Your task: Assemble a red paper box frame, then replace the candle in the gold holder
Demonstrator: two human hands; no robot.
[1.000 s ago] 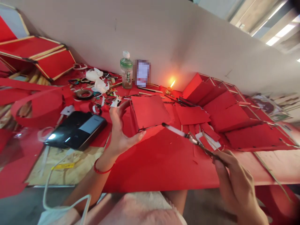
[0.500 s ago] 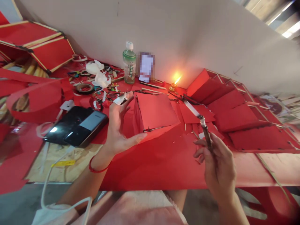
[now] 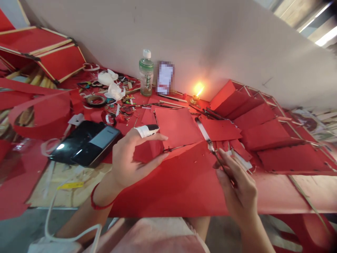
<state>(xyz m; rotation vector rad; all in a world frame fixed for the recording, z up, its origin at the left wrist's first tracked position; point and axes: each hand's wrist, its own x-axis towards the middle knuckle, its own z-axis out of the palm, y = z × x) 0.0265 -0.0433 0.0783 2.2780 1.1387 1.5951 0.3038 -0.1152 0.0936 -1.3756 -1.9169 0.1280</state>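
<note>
left hand [image 3: 129, 158] has closed from spread, taped fingers [image 3: 147, 130] curling onto the red paper panel [image 3: 176, 126] on the red-covered table [image 3: 171, 189], while right hand [image 3: 237, 186] pinches a slim pointed tool [image 3: 204, 131] just beside the panel.

Left hand [image 3: 131, 161] curved, fingers [image 3: 149, 137] half-bent; right hand [image 3: 237, 189] pinched, fingers [image 3: 226, 158] closed; left forearm [image 3: 86, 214], right forearm [image 3: 254, 235] angled inward.
</note>
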